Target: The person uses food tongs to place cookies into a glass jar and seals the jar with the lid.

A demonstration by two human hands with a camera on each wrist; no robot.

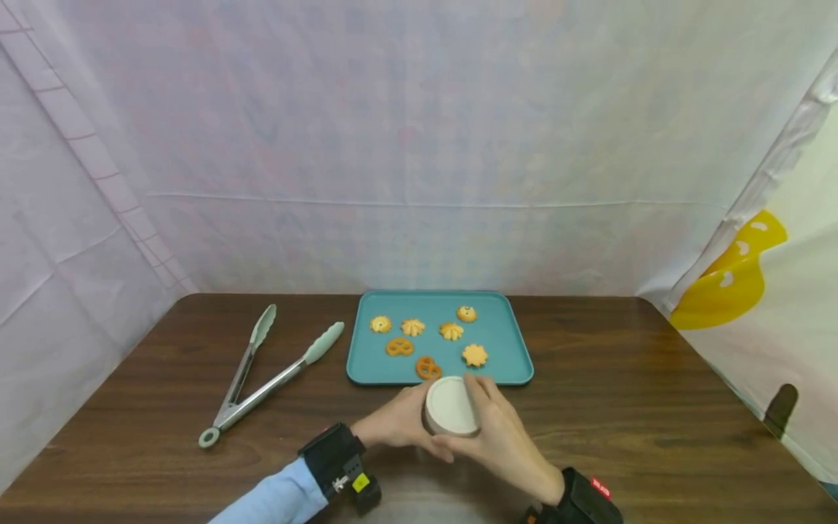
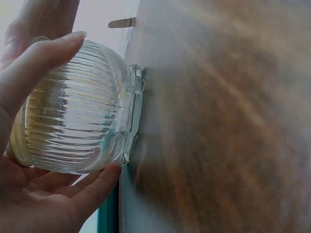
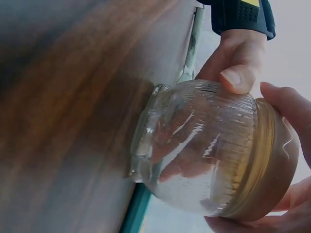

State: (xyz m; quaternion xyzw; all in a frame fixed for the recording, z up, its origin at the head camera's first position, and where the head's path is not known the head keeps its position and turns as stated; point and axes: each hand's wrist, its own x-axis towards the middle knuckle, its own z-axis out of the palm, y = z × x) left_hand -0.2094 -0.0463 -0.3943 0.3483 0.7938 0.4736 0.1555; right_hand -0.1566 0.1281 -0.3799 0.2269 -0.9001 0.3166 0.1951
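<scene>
A clear ribbed glass jar stands upright at the tray's front edge, its footed base close against the tabletop. Its pale round lid faces up in the head view. My left hand holds the jar's body, thumb on the near side and fingers on the far side. Around the lid, my right hand curls its thumb and fingers, gripping the rim. The right wrist view shows the lid seated on the jar, with a yellowish band below it.
Behind the jar lies a teal tray with several cookies and two pretzels. Spread tongs with pale green tips lie left of it on the dark wood table. White cloth hangs around the table.
</scene>
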